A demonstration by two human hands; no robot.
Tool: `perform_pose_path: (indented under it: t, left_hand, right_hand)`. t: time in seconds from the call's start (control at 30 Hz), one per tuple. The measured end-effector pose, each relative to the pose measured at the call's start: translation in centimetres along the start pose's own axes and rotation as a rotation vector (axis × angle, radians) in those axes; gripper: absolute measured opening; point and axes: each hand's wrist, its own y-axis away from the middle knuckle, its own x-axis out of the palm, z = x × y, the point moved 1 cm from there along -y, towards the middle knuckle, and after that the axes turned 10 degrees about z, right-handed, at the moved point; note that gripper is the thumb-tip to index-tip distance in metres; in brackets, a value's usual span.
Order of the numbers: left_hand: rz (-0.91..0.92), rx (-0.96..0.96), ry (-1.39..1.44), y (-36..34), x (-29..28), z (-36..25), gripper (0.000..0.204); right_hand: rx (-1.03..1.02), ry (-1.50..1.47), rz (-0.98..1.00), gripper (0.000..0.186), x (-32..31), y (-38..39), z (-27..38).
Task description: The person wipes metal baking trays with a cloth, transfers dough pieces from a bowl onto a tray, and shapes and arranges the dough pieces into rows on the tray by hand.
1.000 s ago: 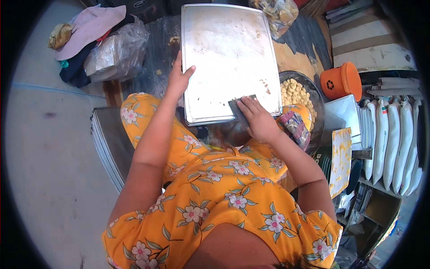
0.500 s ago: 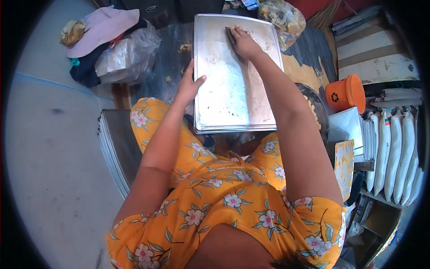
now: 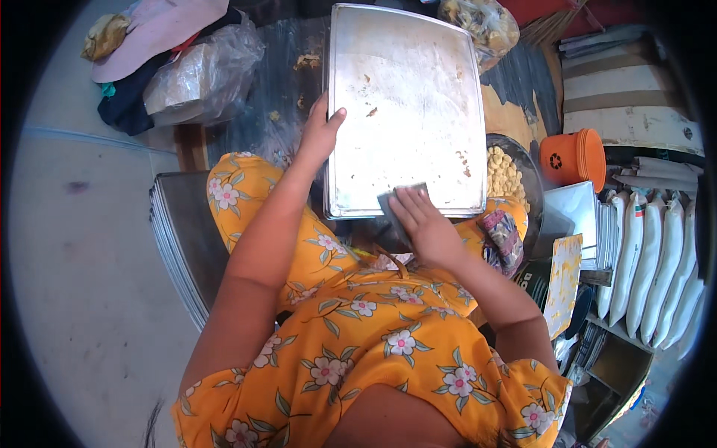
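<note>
A shiny metal baking tray (image 3: 407,82) tilts over my lap, with brown crumbs stuck to its surface, mostly toward its near and right edges. More tray rims seem to show beneath it. My left hand (image 3: 320,138) grips the left edge, thumb over the rim and fingers partly hidden behind it. At the near edge, my right hand (image 3: 433,230) holds a dark flat scraper (image 3: 392,216), its fingers pressed together over it. The scraper overlaps the tray's near rim, and part of it lies under my fingers.
Dark trays (image 3: 183,224) are stacked at my left. To the right are a round pan of small dough-coloured pieces (image 3: 504,175), an orange bucket (image 3: 571,158) and several white sacks (image 3: 653,261). A plastic-wrapped bundle (image 3: 202,82) and a pink hat (image 3: 164,37) lie at the far left.
My right hand has drawn the scraper from the tray's far part down to its near edge. My left hand still holds the left edge. The view has shifted slightly.
</note>
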Motion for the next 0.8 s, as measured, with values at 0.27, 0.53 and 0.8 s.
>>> perform_pose_path:
  t: [0.27, 0.53, 0.8]
  left_hand:
    - [-0.02, 0.012, 0.036, 0.1, -0.5, -0.2, 0.053]
    - [0.015, -0.011, 0.126, 0.3, -1.4, 1.9, 0.054]
    - [0.014, -0.091, 0.283, -0.2, -0.2, -0.1, 0.048]
  right_hand:
    - [0.096, -0.051, -0.361, 0.054, -7.5, -21.1, -12.6]
    - [0.114, -0.069, -0.505, 0.051, -9.8, -18.2, -9.1]
    - [-0.078, -0.035, -0.079, 0.063, 0.4, -2.1, 3.4]
